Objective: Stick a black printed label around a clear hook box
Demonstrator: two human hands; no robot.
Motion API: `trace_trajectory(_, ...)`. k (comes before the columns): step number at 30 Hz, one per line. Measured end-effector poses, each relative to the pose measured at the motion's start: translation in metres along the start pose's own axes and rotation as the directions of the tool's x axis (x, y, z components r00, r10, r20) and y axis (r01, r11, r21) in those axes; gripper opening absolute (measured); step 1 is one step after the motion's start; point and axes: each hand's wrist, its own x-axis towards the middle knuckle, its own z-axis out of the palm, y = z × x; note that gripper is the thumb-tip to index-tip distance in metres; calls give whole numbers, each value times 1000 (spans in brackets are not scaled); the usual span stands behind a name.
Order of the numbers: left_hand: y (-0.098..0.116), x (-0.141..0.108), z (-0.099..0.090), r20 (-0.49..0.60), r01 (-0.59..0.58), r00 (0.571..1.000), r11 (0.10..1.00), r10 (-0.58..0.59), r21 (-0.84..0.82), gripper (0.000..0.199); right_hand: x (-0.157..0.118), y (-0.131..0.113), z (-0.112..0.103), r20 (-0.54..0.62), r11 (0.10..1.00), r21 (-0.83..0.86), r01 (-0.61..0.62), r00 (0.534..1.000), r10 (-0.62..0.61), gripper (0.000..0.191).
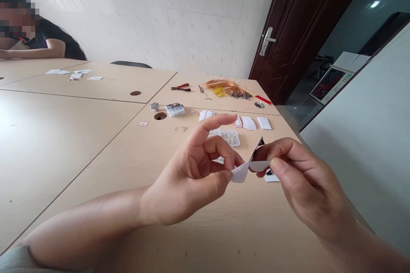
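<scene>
You pinch a folded white paper card [243, 169] in mid-air between both hands, your left hand [188, 175] closed on one end, your right hand [304, 183] on the other, above a pale table [80, 170], near a clear compartment box [229, 137].

Plastic box [229, 137] past left hand [188, 175], white panel [361, 136] right
</scene>
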Motion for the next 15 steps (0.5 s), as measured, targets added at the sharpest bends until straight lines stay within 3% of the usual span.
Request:
trace_trajectory(7,-7,5,-8,27,39,999,985,-35,-170,48,3,-3,-2,47,990,139,40,998,-47,22)
trace_trajectory(11,-8,6,-9,93,116,991,972,-99,-206,40,-3,-5,0,23,986,-84,146,989,-144,13)
trace_trajectory(15,-10,6,-8,123,136,985,982,-120,-128,48,-10,0,2,101,890,-324,320,947,-304,11)
